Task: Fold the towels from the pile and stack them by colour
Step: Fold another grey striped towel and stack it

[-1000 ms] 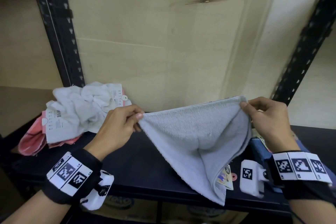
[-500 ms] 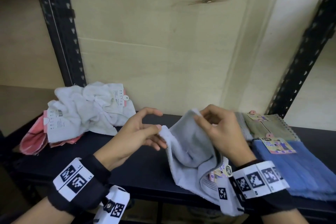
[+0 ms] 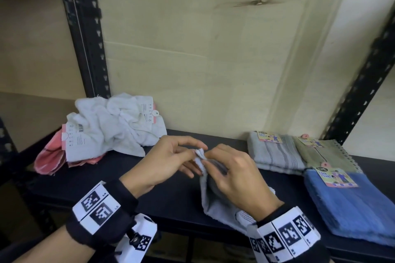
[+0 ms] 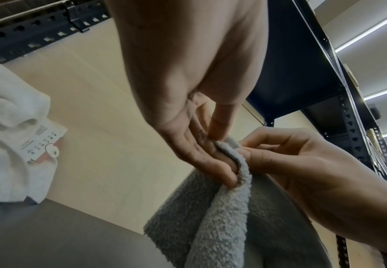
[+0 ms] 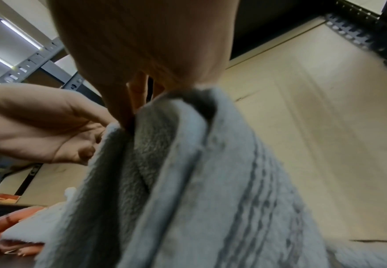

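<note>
Grey towel (image 3: 215, 196) bunched above black shelf (image 3: 175, 200), top corners pinched together between my left hand (image 3: 168, 162) fingers and right hand (image 3: 233, 175) fingers; white-pink pile (image 3: 106, 128) left, folded towels (image 3: 277, 153) right

Both hands meet at centre: the right hand (image 3: 233, 175) and left hand (image 3: 168, 160) pinch a grey towel (image 3: 215, 203). Crumpled pile (image 3: 113, 126) at ten o'clock, folded towels (image 3: 277, 153) at three.
</note>
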